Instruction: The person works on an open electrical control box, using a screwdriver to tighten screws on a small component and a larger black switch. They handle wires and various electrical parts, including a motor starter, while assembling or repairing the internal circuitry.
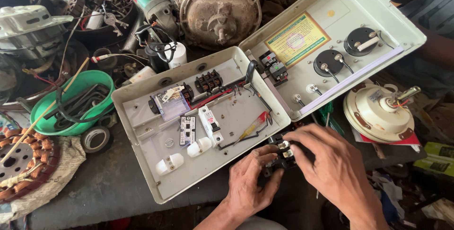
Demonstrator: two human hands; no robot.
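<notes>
- The bench (109,187) is dark and crowded; an open grey box (156,163) lies across its middle, its lid (340,3) folded back toward the far right corner.
- A rusty motor (220,10) stands at the far edge, just behind the box.
- A cream fan motor (378,114) sits near the right edge, just beside the lid.
- A green bowl (47,123) holding black cables rests toward the left edge, with a copper-wound stator (23,163) in front of it at the near left corner.
- The right hand (338,163) reaches in from the near right, palm down, fingers bent and pinching the top of a black switch block (283,156).
- The left hand (248,182) comes up from the near edge, fingers curled around the block's left side.
- The block is held between both hands at the near edge, just outside the box's near right corner.
- A red-handled screwdriver (255,123) lies inside the box, close above the hands.
</notes>
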